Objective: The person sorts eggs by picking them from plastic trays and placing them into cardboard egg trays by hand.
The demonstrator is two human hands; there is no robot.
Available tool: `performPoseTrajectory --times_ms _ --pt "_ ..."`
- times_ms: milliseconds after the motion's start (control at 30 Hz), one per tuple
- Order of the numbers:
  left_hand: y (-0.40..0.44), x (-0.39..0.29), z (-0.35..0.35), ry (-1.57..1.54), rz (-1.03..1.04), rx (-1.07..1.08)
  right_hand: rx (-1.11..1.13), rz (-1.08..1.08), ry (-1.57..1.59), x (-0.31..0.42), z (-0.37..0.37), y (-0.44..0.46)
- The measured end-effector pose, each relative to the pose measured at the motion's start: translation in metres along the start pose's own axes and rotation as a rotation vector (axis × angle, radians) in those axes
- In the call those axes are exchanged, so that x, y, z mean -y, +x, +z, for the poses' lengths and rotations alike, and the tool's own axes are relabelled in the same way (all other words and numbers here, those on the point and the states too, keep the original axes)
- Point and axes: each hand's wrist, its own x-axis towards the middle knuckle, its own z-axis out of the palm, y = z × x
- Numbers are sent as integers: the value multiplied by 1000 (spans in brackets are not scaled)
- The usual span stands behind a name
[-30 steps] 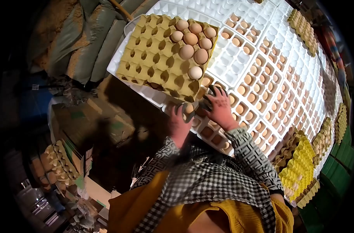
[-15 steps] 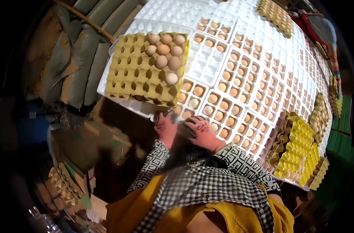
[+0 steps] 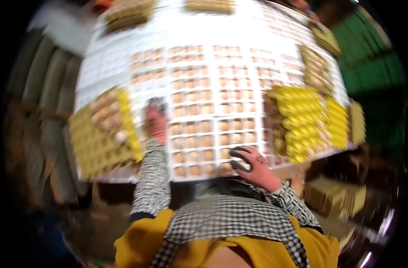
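Observation:
My left hand (image 3: 156,119), in a pink glove with dark fingertips, reaches over the white egg trays at the left. Motion smears its fingers, so whether they hold anything cannot be made out. Close by on its left is a yellow-brown egg carton (image 3: 93,145) with a cluster of eggs (image 3: 109,115) in part of it. My right hand (image 3: 254,169), gloved alike, hovers at the near edge of the white egg tray (image 3: 216,147). Its thumb and fingers are apart in a curve, with something pale showing between them. Brown eggs (image 3: 194,142) fill many of the tray's cells.
Stacked yellow egg cartons (image 3: 298,123) stand at the right of the table, some eggs on them. More cartons (image 3: 128,13) lie along the far side. Filled sacks (image 3: 56,89) line the left, and a cardboard box (image 3: 329,196) sits low at the right.
The view has swung to the right. My hands, close together at the near edge before, have separated: the left reaches forward by the carton, and the right has moved rightward along the near edge.

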Motion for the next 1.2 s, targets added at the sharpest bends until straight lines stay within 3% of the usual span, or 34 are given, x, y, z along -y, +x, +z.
performPoseTrajectory --times_ms 33,67,100,167,200,233,267,367,433,500,567,633,667,733,767,800,833,900,933,967,1033,1100,1200 --pt "6 26 28 256 145 111 4 -9 -4 -21 -8 -3" --pt "8 28 31 238 20 265 -132 30 -37 -23 -30 -17" --pt "8 6 25 487 149 193 -253 48 -67 -30 -49 -31" --pt "5 -29 14 440 157 133 -578 236 -165 -79 -93 -72" --pt "6 -65 12 287 126 111 -693 549 -98 -82 -128 -81" --pt "0 -104 14 142 90 88 -872 387 -183 -132 -152 -101" --pt "-8 -127 38 -210 6 220 -956 492 28 -177 -174 -109" --pt "-27 -266 69 -405 313 587 -351 856 -693 -180 -222 -87" --pt "-34 -369 94 -431 512 712 -295 710 -1125 -223 -210 -71" --pt "-42 -453 130 -432 611 795 -291 656 -748 -223 -233 -74" --pt "-64 -504 183 -312 783 675 -631 525 -137 -220 -263 -113" --pt "-75 -536 212 -23 889 823 -941 306 781 -246 -292 -152" --pt "-78 -543 224 32 860 981 -938 338 795 -252 -305 -165" --pt "-77 -542 232 -71 782 920 -804 395 802 -282 -323 -179" --pt "-72 -541 229 -121 747 895 -640 680 368 -258 -327 -162" --pt "-67 -538 225 -282 641 774 -399 733 -7 -253 -323 -142" --pt "-58 -546 207 -574 297 869 -147 755 -377 -253 -319 -124" --pt "-47 -539 203 -1028 -465 1087 87 686 -630 -258 -305 -94" --pt "-38 -548 190 -1013 -508 1197 29 610 -713 -262 -306 -95" --pt "-43 -557 190 -999 -472 1285 -95 592 -442 -267 -313 -100" --pt "-61 -587 181 -163 440 1313 -322 542 98 -284 -336 -126" --pt "-94 -608 183 320 866 1399 -585 393 891 -310 -343 -161" --pt "-118 -599 202 283 1035 1283 -798 287 1131 -288 -344 -191"
